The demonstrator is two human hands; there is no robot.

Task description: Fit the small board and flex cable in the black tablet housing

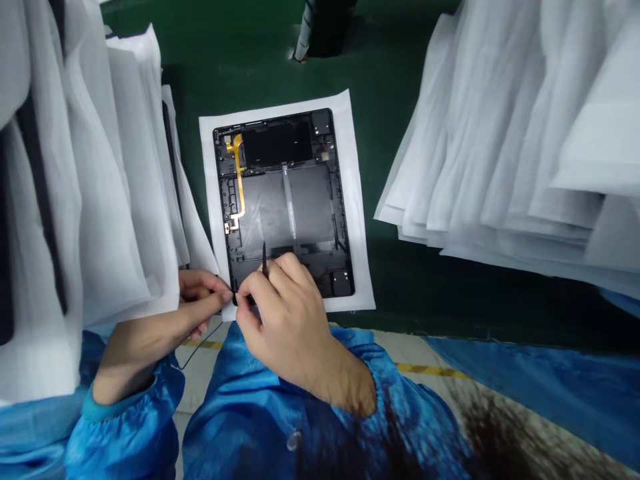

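A black tablet back housing (pixel 270 213) lies inner side up, with a yellow flex cable (pixel 240 180) along its left side and a pale strip (pixel 289 200) down its middle. White foam sheet (pixel 360 267) shows all round it. At the housing's lower left corner, my left hand (pixel 203 300) has thumb and finger closed; what they pinch is too small to make out. My right hand (pixel 285 313) covers part of the lower edge, its fingertips bent in near the same corner. Between its fingers sits a thin black pointed tool (pixel 265 257), mostly hidden by the hand.
Several white foam sleeves (pixel 115 167) stand at the left, with dark flat edges between some. More white foam sleeves (pixel 480 133) overlap at the right. The table (pixel 240 67) is dark green. A pale rod (pixel 304 33) stands at its back. A thin blue cord (pixel 200 345) hangs below my left hand.
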